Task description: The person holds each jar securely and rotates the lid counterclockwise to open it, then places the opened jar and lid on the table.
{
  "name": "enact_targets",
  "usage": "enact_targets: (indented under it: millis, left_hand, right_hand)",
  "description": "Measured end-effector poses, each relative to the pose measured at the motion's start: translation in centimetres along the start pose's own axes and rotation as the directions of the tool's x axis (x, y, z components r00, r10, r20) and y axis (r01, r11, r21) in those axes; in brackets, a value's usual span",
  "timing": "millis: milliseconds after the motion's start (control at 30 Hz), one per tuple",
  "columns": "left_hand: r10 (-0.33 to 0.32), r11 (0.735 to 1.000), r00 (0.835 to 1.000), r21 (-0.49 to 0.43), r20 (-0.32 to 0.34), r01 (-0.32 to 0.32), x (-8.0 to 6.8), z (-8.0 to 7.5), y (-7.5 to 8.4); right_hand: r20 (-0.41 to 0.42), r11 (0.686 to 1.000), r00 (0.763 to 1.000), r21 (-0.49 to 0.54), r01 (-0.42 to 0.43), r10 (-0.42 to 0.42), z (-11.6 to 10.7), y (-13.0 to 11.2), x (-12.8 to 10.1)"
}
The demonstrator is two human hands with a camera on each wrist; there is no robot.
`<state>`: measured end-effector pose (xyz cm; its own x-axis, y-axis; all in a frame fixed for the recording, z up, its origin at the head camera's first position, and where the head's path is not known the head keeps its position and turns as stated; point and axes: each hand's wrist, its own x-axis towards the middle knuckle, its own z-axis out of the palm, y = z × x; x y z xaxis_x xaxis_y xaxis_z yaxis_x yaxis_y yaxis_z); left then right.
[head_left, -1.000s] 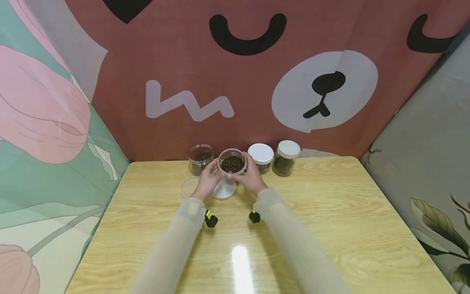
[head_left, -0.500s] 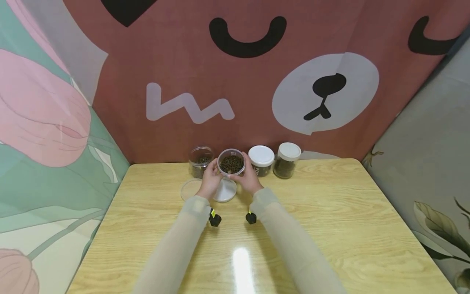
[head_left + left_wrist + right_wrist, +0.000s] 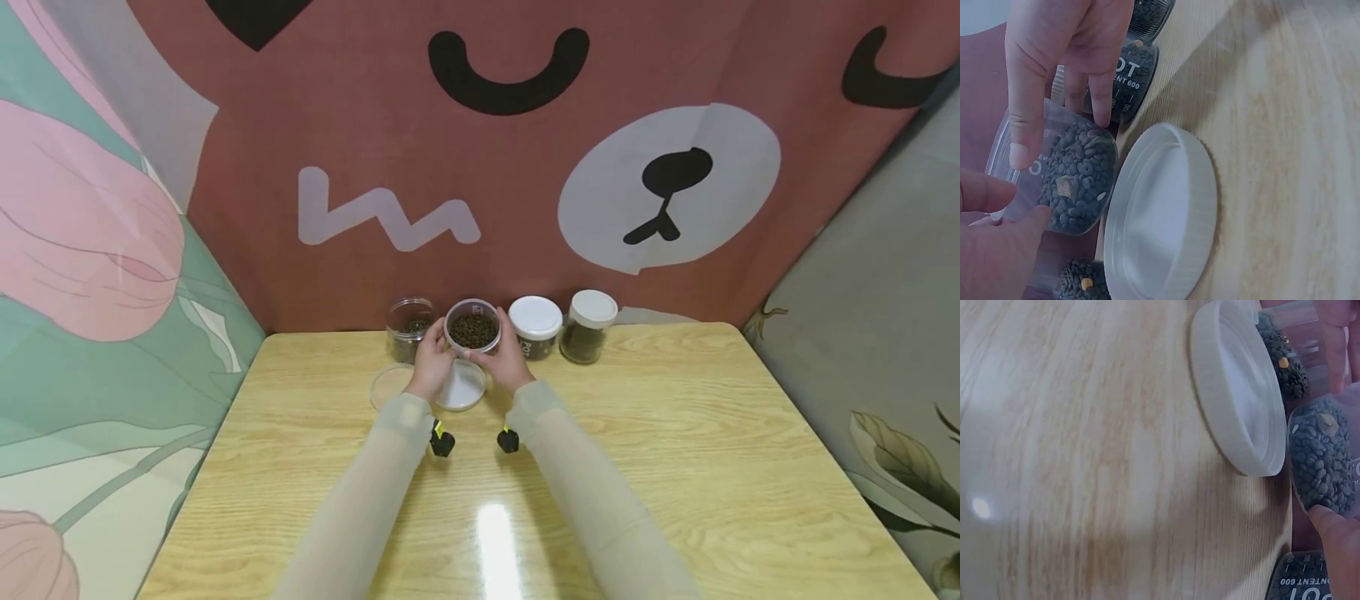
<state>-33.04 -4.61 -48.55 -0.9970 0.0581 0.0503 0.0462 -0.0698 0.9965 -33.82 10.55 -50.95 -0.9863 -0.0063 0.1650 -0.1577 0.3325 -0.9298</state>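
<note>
- Holding one open clear tub (image 3: 459, 312) between both hands: left hand (image 3: 432, 365) on its left side, right hand (image 3: 510, 360) on its right, fingers curved round the wall, thumbs on the near side.
- Tub mouth tipped toward the person; dark pellets (image 3: 472, 332) inside, one pale chip (image 3: 1067, 186) showing through the wall. Can't tell if its base touches anything.
- White lid (image 3: 462, 387) lies on the tabletop (image 3: 660, 450) just nearer the person than the tub, between the hands, hollow side up.
- Clear disc (image 3: 388, 385) flat on the tabletop, just left of the left hand.
- Open clear jar (image 3: 396, 337) upright, just beyond the left hand, partly hidden by it; dark pellets in it too, plus an orange bit (image 3: 1087, 284).
- White-lidded tub (image 3: 535, 325) upright, just beyond and right of the right hand, lid on, dark contents, printing with "600" on the side.
- Jar with white cap (image 3: 588, 329) farther right of the right hand, next to that tub; upright, dark contents.
- Pale sleeves (image 3: 360, 500) on both arms, small black device under each wrist.
- Reddish backdrop (image 3: 375, 133) with cartoon shapes beyond the hands.
</note>
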Motion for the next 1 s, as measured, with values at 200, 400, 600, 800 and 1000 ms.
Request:
enact_targets:
  millis: [200, 400, 600, 800, 1000]
  left_hand:
    - [0.002, 1.000, 0.999, 0.007, -0.033, -0.002, 0.3, 0.1, 0.2]
    - [0.014, 0.997, 0.998, 0.071, -0.065, -0.010, 0.6, 0.5, 0.2]
    - [-0.006, 0.988, 0.993, 0.153, -0.116, 0.024, 0.4, 1.4, 0.5]
    - [-0.033, 0.984, 0.991, 0.169, -0.133, 0.056, 0.3, 1.6, 0.2]
    - [-0.064, 0.974, 0.985, 0.205, -0.160, 0.096, 0.1, 1.7, 0.1]
  right_hand:
    - [-0.008, 0.997, 1.000, 0.069, 0.020, -0.019, 0.2, -0.6, 0.1]
    - [-0.024, 0.998, 0.999, 0.036, 0.042, -0.041, 0.3, -0.8, 0.2]
    - [-0.025, 0.999, 1.000, -0.032, 0.002, -0.002, 0.1, -0.6, 0.2]
    - [-0.011, 0.997, 0.999, -0.062, -0.034, 0.034, 0.1, -0.4, 0.3]
    - [-0.003, 0.995, 0.998, -0.076, -0.064, 0.064, 0.2, -0.1, 0.1]
